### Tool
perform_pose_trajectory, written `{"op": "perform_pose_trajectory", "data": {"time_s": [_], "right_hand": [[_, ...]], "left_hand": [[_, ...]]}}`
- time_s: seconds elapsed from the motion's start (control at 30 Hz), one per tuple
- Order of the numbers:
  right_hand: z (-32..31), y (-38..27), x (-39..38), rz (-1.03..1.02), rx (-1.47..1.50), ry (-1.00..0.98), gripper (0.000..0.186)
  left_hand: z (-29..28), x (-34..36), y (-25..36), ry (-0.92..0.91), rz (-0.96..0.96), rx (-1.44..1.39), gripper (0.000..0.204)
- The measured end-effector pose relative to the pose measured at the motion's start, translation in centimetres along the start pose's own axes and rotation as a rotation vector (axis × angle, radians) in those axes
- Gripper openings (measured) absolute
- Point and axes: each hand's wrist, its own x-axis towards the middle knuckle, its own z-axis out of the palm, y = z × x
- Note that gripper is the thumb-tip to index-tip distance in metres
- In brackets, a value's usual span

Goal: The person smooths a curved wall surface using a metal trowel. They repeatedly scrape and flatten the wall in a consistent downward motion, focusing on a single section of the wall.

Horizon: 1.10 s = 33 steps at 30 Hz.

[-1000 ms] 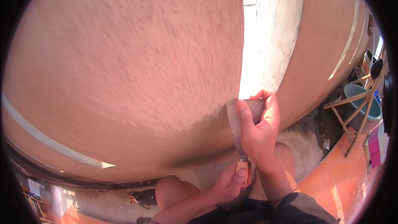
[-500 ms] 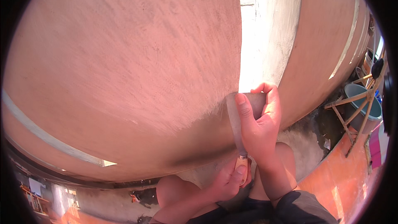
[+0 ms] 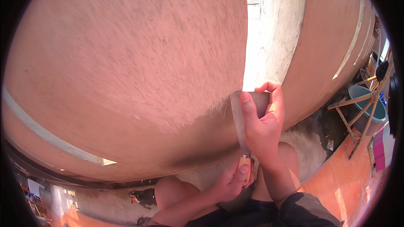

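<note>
A scraper (image 3: 238, 117) with a broad grey blade and a light wooden handle stands nearly upright before me. My left hand (image 3: 231, 181) is closed round its handle, low between my knees. Higher up, my right hand (image 3: 266, 120) grips the blade, thumb on the near face and bent fingers at its right side; part of the blade is hidden behind them. The blade's top edge is at the lower corner of a large pinkish-brown wall surface (image 3: 139, 50), beside a bright gap. Whether it touches the wall I cannot tell. Pale streaks cover the wall's upper part; the lower band is smoother and darker.
Right of the gap rises a pale upright edge (image 3: 283, 25) of another wall section. A grey-green bucket (image 3: 368, 115) stands at the far right behind a wooden-legged frame (image 3: 351, 122). The orange floor (image 3: 332, 189) lies below, with debris (image 3: 136, 197) near the wall's foot.
The view has shifted slightly. The scraper and both hands sit a touch higher in the picture, with the same grip.
</note>
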Motion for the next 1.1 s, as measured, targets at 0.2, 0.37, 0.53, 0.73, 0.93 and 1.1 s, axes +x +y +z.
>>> {"op": "perform_pose_trajectory", "data": {"time_s": [0.2,0.37,0.53,0.73,0.93,1.1], "right_hand": [[0.3,0.7,0.3,-0.145,-0.079,0.062,0.025],[-0.1,0.4,-0.4,-0.092,-0.132,0.025,0.024],[0.0,0.4,0.3,-0.077,-0.031,0.029,0.02],[-0.3,1.7,0.1,-0.041,0.058,0.027,0.017],[0.1,0.8,-0.3,0.001,0.088,0.013,0.017],[0.1,1.1,-0.1,-0.084,0.039,0.01,0.017]], "left_hand": [[-0.3,0.0,0.6,-0.009,-0.021,-0.046,0.032],[-0.1,-0.6,-0.6,-0.022,-0.02,-0.068,0.031],[-0.6,0.6,0.7,-0.04,0.029,-0.027,0.033],[0.5,-0.3,-0.6,-0.032,-0.025,-0.132,0.033],[0.4,-0.5,0.0,0.008,-0.033,-0.092,0.033],[0.0,-0.5,-0.5,0.009,-0.005,-0.014,0.041]]}}
